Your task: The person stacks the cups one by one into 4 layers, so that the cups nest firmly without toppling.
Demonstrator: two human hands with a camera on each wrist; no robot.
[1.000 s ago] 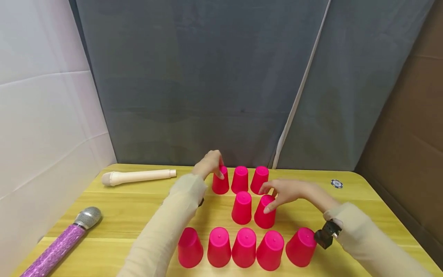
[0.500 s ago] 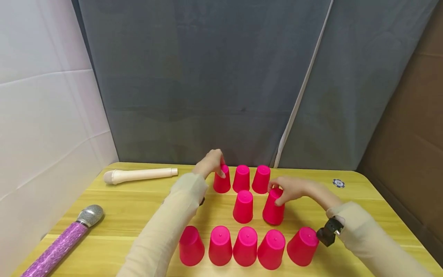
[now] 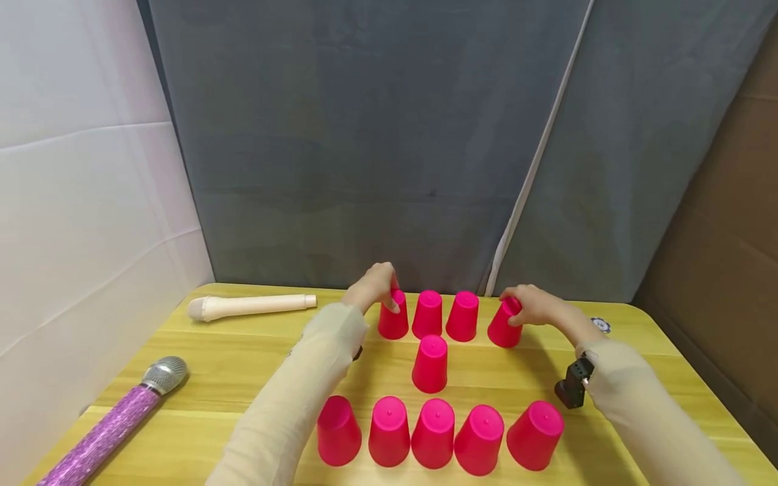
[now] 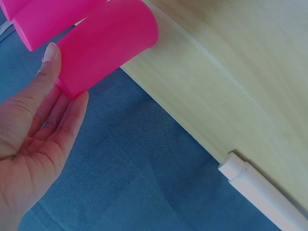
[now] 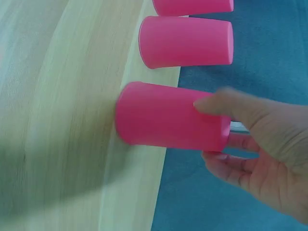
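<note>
The left hand (image 3: 372, 289) is laid with relaxed fingers against the leftmost back-row cup (image 3: 393, 318); the right hand (image 3: 527, 305) is curled round the rightmost cup (image 3: 504, 325), near the bench (image 3: 243, 364) back edge. Bare bench is seen beyond it.

Pretty even, soft light here, we'd say from overhead, and nothing is blown out. The tabletop (image 3: 243, 358) looks bright, with faint shadows pooling under the pink cups (image 3: 430, 432) and beside the right hand (image 3: 530, 305). The head view is sharp, but its edges bow a bit, wide-angle style. In the right wrist view we get motion blur smearing the wood grain, and the fingers (image 5: 231, 161) look soft. The left wrist view stays fairly crisp.
</note>
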